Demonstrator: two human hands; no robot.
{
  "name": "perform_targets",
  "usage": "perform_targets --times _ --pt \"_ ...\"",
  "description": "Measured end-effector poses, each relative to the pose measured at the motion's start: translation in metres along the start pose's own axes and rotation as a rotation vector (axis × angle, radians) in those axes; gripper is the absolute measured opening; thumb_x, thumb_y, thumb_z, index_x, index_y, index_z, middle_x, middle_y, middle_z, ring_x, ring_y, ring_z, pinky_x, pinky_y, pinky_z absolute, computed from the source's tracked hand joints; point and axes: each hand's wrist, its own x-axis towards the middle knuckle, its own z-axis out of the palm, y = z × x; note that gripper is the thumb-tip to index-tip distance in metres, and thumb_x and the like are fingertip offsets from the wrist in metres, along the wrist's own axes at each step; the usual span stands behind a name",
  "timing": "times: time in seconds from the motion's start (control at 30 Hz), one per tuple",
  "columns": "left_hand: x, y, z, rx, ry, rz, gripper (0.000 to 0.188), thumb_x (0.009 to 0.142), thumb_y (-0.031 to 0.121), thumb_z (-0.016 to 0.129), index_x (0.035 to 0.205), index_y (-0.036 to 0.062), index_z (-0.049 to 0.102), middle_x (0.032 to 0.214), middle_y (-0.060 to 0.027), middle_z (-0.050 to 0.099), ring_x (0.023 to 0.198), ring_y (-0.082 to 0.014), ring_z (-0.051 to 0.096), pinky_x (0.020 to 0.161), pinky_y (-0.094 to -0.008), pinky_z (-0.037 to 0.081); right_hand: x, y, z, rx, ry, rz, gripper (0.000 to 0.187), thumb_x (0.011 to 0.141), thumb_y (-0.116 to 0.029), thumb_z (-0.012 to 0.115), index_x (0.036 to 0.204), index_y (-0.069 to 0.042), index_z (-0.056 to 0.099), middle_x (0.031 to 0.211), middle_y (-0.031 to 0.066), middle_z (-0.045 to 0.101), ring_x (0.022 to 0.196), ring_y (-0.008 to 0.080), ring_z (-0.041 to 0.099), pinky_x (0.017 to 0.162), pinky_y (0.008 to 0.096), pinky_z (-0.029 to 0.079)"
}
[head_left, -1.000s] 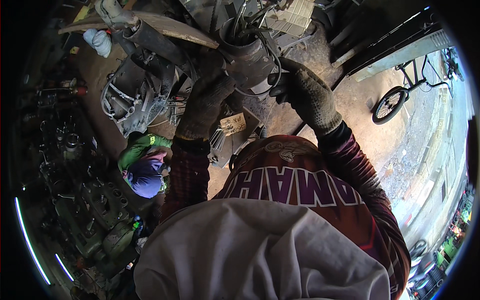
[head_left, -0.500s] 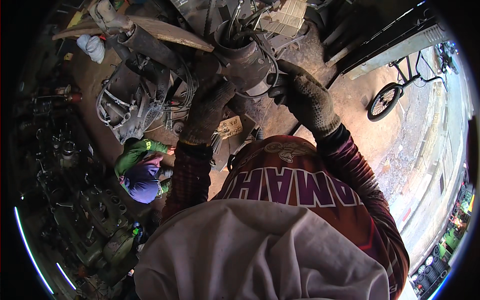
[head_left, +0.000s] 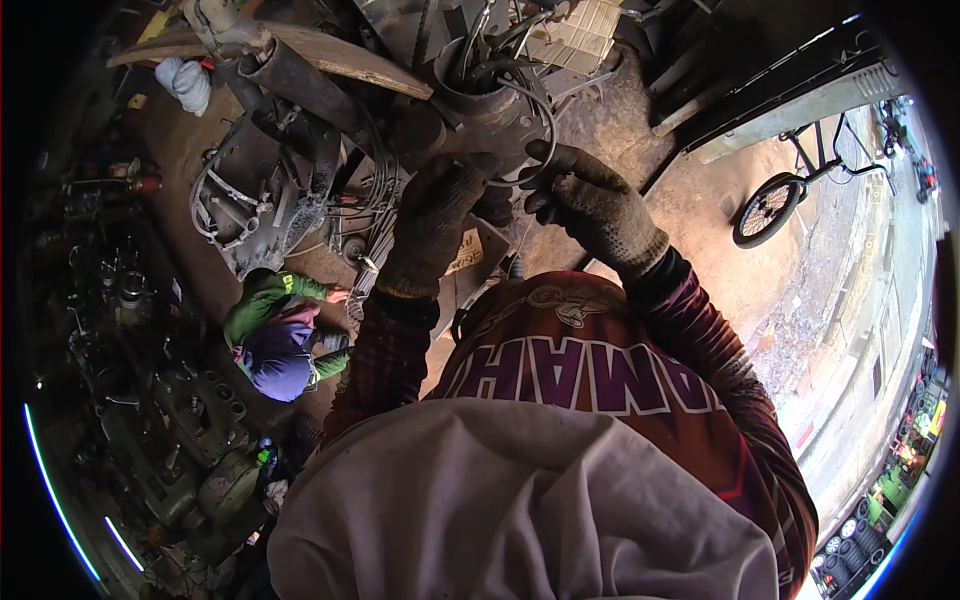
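Note:
A grey cable (head_left: pixel 551 125) curves out of a rusty metal cylinder (head_left: pixel 490 108) and bends round into the space between my two gloved hands. My left hand (head_left: pixel 437 215), in a dirty knit glove, is closed at the cable's low end; its fingertips are dark and partly hidden. On the other side my right hand (head_left: pixel 603 212) pinches the cable between thumb and fingers. Several rods and cables stick up from the cylinder's open top.
To the left stand a rusty metal frame with tubes (head_left: pixel 290 180) and a curved wooden board (head_left: pixel 340 62). A person in green (head_left: pixel 275 340) crouches at lower left, near dark machinery (head_left: pixel 180 420). Cardboard (head_left: pixel 575 35) lies behind the cylinder; a bicycle (head_left: pixel 770 205) is at right.
My right hand has shifted slightly left and my left hand slightly right, bringing them a little closer together along the cable. The crouching person's arm has moved.

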Motion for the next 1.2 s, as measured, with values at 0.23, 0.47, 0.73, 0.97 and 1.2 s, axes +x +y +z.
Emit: perform_targets --times 0.23,0.47,0.73,0.97,1.2 --pt "-0.003 -0.005 -0.002 -0.122 -0.033 -0.1 0.027 0.1 0.018 0.061 0.12 -0.0004 0.065 0.107 -0.0064 0.068 0.094 -0.0144 0.068 0.082 -0.0292 0.056 -0.003 0.003 -0.003 0.114 -0.02 0.038 0.038 0.102 -0.025 0.059 0.135 -0.005 0.058 0.118 0.0057 0.066 0.108 0.0146 0.062 0.093 0.031 0.052" --pt "-0.003 0.002 -0.011 -0.173 -0.125 -0.185 0.031 0.099 0.014 0.057 0.126 -0.0005 0.058 0.103 -0.0069 0.065 0.086 -0.0159 0.065 0.076 -0.0315 0.054 -0.008 0.002 -0.01 0.046 0.037 0.035 0.045 0.104 -0.028 0.056 0.14 -0.001 0.051 0.11 0.0089 0.068 0.09 0.015 0.065 0.08 0.0285 0.052" --pt "0.0 0.008 -0.009 -0.192 -0.163 -0.236 0.039 0.1 0.03 0.056 0.126 0.0011 0.058 0.1 -0.0087 0.066 0.082 -0.019 0.065 0.077 -0.0364 0.053 -0.009 -0.005 -0.005 0.028 0.122 0.09 0.033 0.104 -0.021 0.056 0.13 0.0 0.059 0.101 0.0065 0.069 0.082 0.013 0.064 0.074 0.0267 0.051" --pt "0.004 0.013 0.0 -0.1 -0.102 -0.243 0.033 0.101 0.029 0.057 0.114 0.0008 0.067 0.094 -0.0079 0.068 0.08 -0.0175 0.066 0.074 -0.0336 0.053 -0.005 -0.004 -0.002 0.051 0.183 0.089 0.031 0.103 -0.019 0.056 0.127 0.0 0.06 0.099 0.006 0.068 0.082 0.0133 0.064 0.072 0.0269 0.051" --pt "-0.001 0.011 0.006 0.047 0.011 -0.177 0.022 0.095 0.02 0.069 0.108 0.0022 0.068 0.086 -0.0047 0.067 0.079 -0.0121 0.067 0.071 -0.0283 0.054 0.001 0.01 0.011 -0.585 0.252 -0.166 0.039 0.096 -0.024 0.068 0.127 -0.002 0.061 0.097 0.0092 0.068 0.08 0.0176 0.066 0.071 0.0296 0.055"
